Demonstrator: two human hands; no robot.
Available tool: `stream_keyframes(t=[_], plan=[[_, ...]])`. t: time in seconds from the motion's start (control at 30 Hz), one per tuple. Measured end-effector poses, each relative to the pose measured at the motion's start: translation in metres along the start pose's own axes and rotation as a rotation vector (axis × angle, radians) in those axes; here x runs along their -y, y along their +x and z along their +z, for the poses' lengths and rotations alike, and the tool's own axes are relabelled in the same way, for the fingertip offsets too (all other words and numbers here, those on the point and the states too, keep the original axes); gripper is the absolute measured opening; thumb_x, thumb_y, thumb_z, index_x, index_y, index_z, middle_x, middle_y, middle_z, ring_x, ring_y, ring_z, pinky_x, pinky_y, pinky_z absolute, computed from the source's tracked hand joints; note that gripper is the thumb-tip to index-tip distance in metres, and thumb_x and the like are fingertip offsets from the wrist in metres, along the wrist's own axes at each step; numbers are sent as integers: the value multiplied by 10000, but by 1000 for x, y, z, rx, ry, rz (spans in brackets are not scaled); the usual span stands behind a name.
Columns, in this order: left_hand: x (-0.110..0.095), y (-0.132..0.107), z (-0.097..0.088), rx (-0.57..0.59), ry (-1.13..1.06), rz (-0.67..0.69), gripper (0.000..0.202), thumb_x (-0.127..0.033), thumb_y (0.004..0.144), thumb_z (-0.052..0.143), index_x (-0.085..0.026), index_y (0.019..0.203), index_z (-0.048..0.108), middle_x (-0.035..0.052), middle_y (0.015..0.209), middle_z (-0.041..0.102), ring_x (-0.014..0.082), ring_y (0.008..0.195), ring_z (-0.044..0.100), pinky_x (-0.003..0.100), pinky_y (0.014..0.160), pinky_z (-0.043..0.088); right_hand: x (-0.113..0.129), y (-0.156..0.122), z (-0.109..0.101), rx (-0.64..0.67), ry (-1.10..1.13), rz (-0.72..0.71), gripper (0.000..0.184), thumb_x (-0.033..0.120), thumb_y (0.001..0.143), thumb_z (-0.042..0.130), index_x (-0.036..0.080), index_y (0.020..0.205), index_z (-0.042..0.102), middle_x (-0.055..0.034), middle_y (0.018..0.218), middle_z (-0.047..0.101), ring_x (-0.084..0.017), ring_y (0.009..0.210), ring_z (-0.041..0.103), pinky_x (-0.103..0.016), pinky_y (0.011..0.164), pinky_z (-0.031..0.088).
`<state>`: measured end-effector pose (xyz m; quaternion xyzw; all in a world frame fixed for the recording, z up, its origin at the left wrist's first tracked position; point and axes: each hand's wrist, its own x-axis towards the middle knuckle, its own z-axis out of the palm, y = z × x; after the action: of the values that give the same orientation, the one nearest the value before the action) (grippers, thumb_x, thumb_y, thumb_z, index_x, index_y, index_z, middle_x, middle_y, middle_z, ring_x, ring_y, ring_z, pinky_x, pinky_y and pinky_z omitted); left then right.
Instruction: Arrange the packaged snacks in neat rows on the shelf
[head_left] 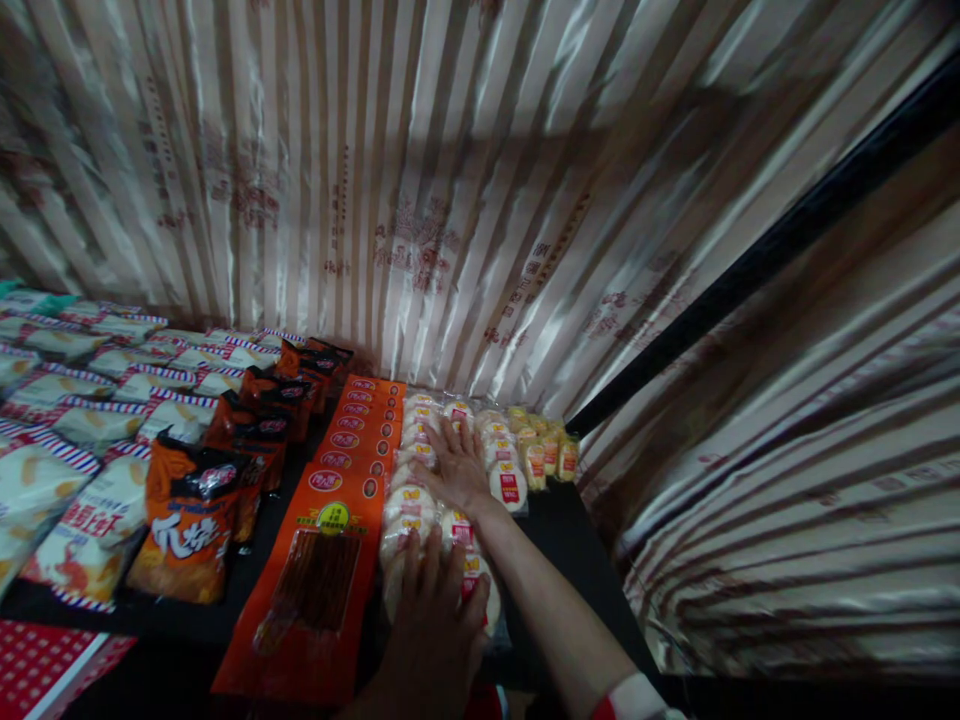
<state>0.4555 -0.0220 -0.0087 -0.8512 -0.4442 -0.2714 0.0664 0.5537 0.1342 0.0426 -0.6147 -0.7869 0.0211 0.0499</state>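
Observation:
Rows of clear packets of round white crackers [510,485], with red and yellow labels, lie on a black shelf. My right hand [456,468] reaches over from the lower right and rests on the middle of these packets, fingers spread. Nearer to me, my left hand [431,610] lies palm down on the front packets, its fingers stretched out too. Neither hand grips anything that I can see. Just left of the packets is a stack of long orange bags [307,570]; dark brown sticks show through the front one's window.
Small yellow packets [551,455] stand at the back right corner. Orange and black snack bags [187,520] line up at the left, beside many white snack bags [97,520]. A pleated curtain [420,200] hangs behind, and a dark pole [757,255] slants across the right.

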Motion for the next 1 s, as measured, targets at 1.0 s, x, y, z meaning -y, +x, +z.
stream_keyframes(t=[1.0], plan=[[17,0,-10,-21,4,-2,552,-471,809,514,-351,1338,412,71,1380,448,371,1320,278,558,1070,44,8,10,8,-80,-14,-5,710,670,788,481,352,1408,342,-25,1488,332,-370,1390,148,-558,1075,156]])
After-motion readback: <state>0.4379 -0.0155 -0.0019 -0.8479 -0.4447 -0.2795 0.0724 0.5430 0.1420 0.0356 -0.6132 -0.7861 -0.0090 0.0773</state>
